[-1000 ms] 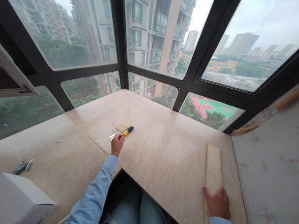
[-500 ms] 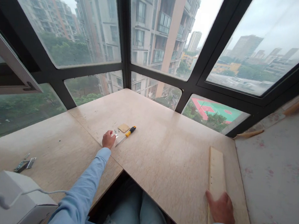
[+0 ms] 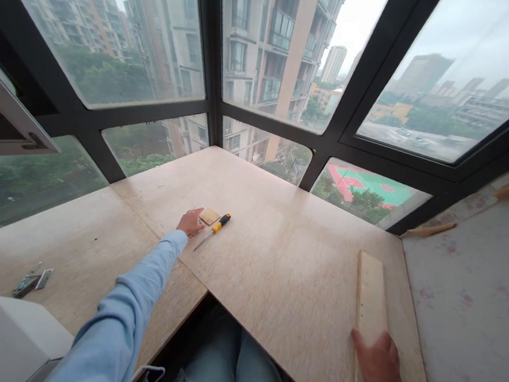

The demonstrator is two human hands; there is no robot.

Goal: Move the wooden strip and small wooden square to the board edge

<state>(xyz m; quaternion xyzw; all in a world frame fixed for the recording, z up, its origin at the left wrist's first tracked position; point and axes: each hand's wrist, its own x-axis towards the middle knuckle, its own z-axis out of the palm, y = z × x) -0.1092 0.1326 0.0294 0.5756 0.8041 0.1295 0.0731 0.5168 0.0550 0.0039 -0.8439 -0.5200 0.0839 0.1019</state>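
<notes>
The table [image 3: 285, 242] bears the plank [image 3: 370, 286], whose near part the right hand [image 3: 378, 362] clasps, probably for steadiness. Well left of the plank is the left hand [image 3: 192, 222], whether pinching I cannot tell; also left of the plank lie the screwdriver [image 3: 216, 229], apparently placed handy, and the block [image 3: 209, 215].

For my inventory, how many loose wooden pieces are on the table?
2: a small square board at the left hand, a long plank under the right hand; the white box may hide others.
</notes>
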